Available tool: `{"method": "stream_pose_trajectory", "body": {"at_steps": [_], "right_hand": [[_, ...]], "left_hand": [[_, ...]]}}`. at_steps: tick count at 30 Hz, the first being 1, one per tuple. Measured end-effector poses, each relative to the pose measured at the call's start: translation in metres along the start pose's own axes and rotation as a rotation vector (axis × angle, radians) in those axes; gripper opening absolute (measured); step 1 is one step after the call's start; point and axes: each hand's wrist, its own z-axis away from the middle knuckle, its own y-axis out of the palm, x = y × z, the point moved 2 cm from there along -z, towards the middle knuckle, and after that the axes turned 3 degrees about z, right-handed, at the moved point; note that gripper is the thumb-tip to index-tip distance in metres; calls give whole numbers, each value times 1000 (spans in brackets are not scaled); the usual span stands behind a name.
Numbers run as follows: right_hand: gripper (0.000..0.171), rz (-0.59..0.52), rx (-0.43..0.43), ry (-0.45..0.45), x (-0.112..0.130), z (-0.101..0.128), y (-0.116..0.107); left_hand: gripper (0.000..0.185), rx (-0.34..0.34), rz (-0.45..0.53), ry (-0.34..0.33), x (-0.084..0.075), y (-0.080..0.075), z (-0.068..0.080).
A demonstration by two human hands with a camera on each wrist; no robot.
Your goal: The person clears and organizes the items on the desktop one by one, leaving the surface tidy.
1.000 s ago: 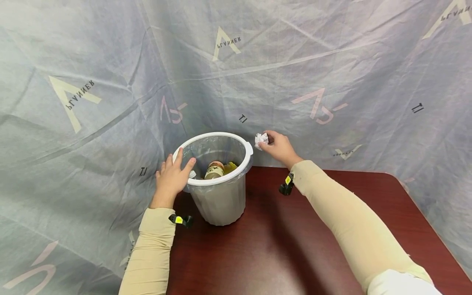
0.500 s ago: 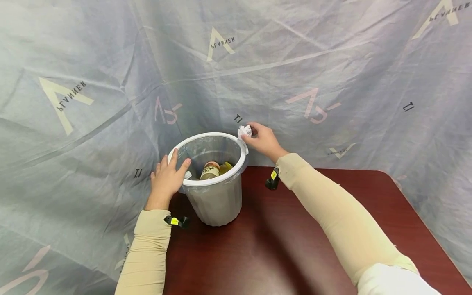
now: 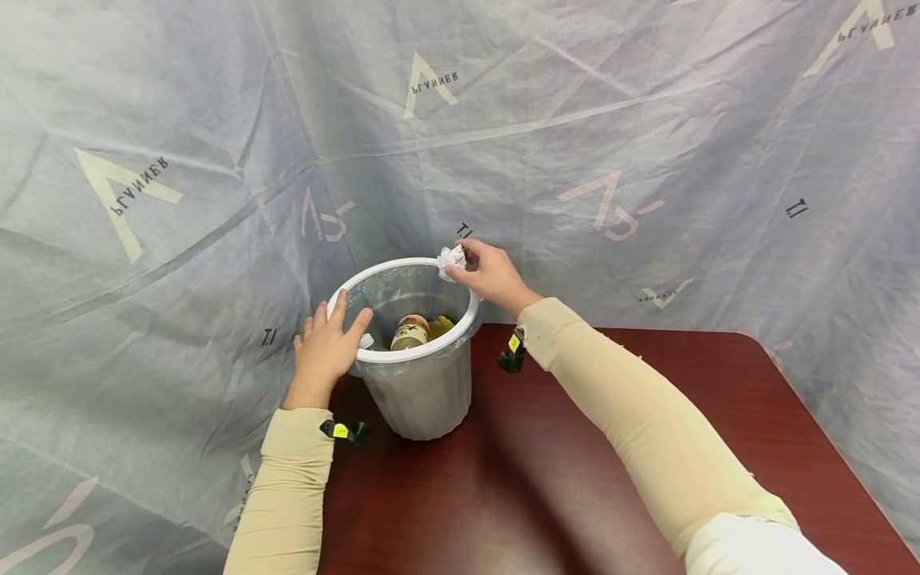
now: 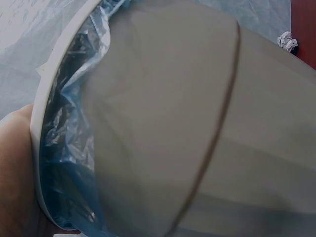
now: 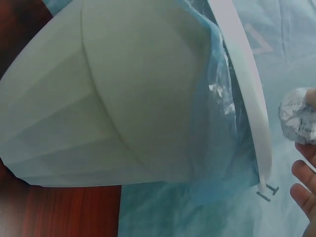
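Observation:
A grey plastic trash bin point(image 3: 420, 399) with a white rim stands on the table, lined with a clear bluish bag point(image 5: 212, 158). My left hand point(image 3: 327, 347) rests against the rim's left side, fingers spread and fairly straight, thumb over the edge. Between thumb and fingers, my right hand point(image 3: 496, 279) pinches a crumpled paper ball point(image 3: 451, 261) just above the rim at the back right. Part of that hand falls outside the right wrist view. Inside the bin lie a jar with a pale label point(image 3: 411, 331), something yellow point(image 3: 441, 325) and a white piece point(image 3: 366, 341).
The dark red table point(image 3: 647, 415) extends to the right and front. A grey printed sheet point(image 3: 503, 128) hangs close behind and to the left of the bin. In the left wrist view, a small crumpled white thing point(image 4: 286, 42) shows beyond the bin's wall.
The right hand has carried the paper ball leftward, from beside the bin to over its back right rim. My left hand keeps its place on the rim, while the view has shifted slightly.

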Motion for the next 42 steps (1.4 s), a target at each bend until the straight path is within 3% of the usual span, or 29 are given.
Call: {"method": "stream_pose_trajectory", "body": {"at_steps": [5, 10, 19, 24, 31, 35, 42], "right_hand": [[75, -53, 37, 31, -2, 0, 2], [78, -63, 7, 25, -8, -2, 1], [66, -61, -65, -21, -38, -7, -21], [63, -14, -119, -9, -77, -9, -45], [59, 14, -194, 73, -148, 2, -63], [61, 66, -173, 116, -188, 15, -62], [67, 176, -34, 199, -248, 46, -55]], "left_hand": [[93, -6, -2, -7, 3, -2, -1], [93, -11, -6, -15, 6, -3, -2], [92, -4, -1, -29, 9, -3, -2], [92, -6, -3, -29, 8, -2, -3], [92, -12, -13, -25, 7, -1, -5], [91, -11, -13, -25, 6, -1, -5], [91, -11, -19, -15, 6, 2, -4]]}}
